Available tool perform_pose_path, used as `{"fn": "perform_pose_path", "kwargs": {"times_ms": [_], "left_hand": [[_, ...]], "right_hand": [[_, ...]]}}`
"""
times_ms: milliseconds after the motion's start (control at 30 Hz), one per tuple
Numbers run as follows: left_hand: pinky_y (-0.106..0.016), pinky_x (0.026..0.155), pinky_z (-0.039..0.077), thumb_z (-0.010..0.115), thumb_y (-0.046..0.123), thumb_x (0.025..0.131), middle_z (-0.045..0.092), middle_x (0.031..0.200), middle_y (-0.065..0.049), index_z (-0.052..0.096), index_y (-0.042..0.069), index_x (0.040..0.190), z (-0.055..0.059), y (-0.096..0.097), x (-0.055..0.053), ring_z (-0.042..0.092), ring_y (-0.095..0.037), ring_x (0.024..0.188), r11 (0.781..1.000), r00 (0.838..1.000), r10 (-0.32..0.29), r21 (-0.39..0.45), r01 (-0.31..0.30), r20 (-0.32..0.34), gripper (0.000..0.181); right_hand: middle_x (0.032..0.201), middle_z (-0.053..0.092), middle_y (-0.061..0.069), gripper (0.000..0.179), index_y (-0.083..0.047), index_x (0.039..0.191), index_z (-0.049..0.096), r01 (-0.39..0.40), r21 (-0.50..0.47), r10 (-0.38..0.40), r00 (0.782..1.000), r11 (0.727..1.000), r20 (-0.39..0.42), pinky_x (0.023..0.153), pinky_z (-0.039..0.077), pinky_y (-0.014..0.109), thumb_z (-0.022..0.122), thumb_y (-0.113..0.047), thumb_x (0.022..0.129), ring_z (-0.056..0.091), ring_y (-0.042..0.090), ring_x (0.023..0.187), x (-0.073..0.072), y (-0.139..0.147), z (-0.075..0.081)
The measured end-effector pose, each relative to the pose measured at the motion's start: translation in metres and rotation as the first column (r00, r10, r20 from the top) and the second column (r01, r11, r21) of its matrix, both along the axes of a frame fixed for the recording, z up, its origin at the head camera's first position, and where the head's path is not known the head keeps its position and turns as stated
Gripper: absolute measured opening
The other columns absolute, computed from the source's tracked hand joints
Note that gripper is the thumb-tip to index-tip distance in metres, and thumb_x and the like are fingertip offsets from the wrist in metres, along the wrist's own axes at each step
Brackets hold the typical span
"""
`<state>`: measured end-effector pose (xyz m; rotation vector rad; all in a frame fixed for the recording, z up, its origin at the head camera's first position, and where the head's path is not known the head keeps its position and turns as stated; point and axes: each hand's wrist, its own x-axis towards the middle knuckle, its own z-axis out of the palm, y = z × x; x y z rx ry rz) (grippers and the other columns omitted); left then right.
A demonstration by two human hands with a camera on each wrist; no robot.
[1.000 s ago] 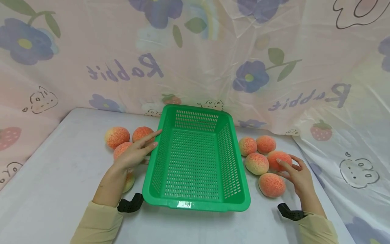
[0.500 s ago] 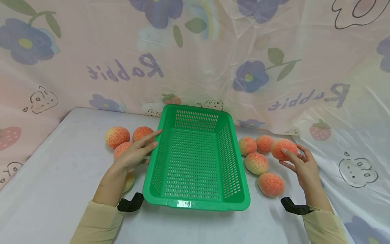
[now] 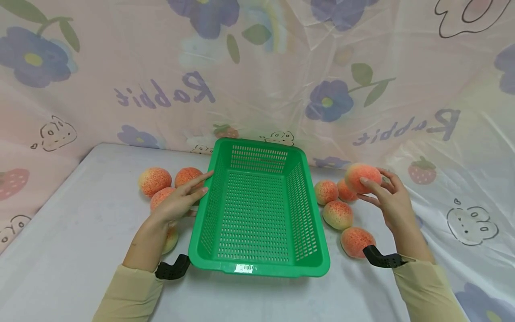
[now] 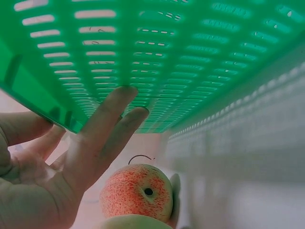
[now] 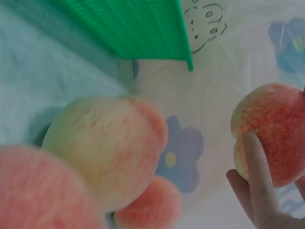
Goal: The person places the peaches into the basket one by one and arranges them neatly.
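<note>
My right hand (image 3: 392, 199) holds a peach (image 3: 360, 178) between thumb and fingers, raised above the other peaches on the right side; the right wrist view also shows this peach (image 5: 274, 136) in the fingers. My left hand (image 3: 175, 203) is at the left rim of a green plastic basket (image 3: 257, 271). Its thumb and a finger lie at the rim, while two longer fingers (image 4: 112, 119) reach straight along the outside of the slotted wall. The basket has no peach inside.
Beside the basket's right wall lie several peaches, including a pale one (image 3: 338, 214) and a redder one (image 3: 356, 241). More peaches (image 3: 154, 181) are at left, partly behind my left arm. A printed curtain (image 3: 257, 89) hangs behind the white table (image 3: 80, 232).
My right hand has lifted one peach off the table, first up and to the right, then up and back leftward. The left hand and the basket have stayed in place.
</note>
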<state>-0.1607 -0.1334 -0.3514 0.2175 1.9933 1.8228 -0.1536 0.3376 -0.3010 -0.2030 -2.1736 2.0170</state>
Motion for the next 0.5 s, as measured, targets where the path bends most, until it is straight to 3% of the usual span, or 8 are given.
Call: {"fn": "perform_pose_path", "kwargs": {"times_ms": [167, 500], "left_hand": [[-0.033, 0.078, 0.056, 0.039, 0.021, 0.105, 0.041, 0.144, -0.023, 0.019, 0.030, 0.154, 0.001, 0.000, 0.000, 0.066, -0.022, 0.101, 1.000, 1.000, 0.008, 0.010, -0.009, 0.013, 0.054], [-0.033, 0.080, 0.056, 0.040, 0.023, 0.105, 0.042, 0.143, -0.022, 0.021, 0.031, 0.154, 0.000, 0.001, 0.000, 0.065, -0.022, 0.104, 1.000, 1.000, 0.016, 0.011, -0.016, 0.022, 0.053]], "right_hand": [[0.108, 0.044, 0.005, 0.049, -0.019, 0.128, 0.045, -0.013, 0.030, 0.014, 1.000, 0.999, -0.018, 0.069, 0.057, 0.023, 0.072, -0.015, 0.087, 0.064, 0.006, 0.080, -0.008, -0.014, 0.008], [0.109, 0.040, 0.008, 0.059, -0.015, 0.133, 0.046, -0.037, 0.067, 0.037, 0.999, 0.997, -0.013, 0.063, 0.058, 0.029, 0.076, -0.020, 0.083, 0.069, 0.013, 0.065, -0.025, -0.047, 0.018]]}}
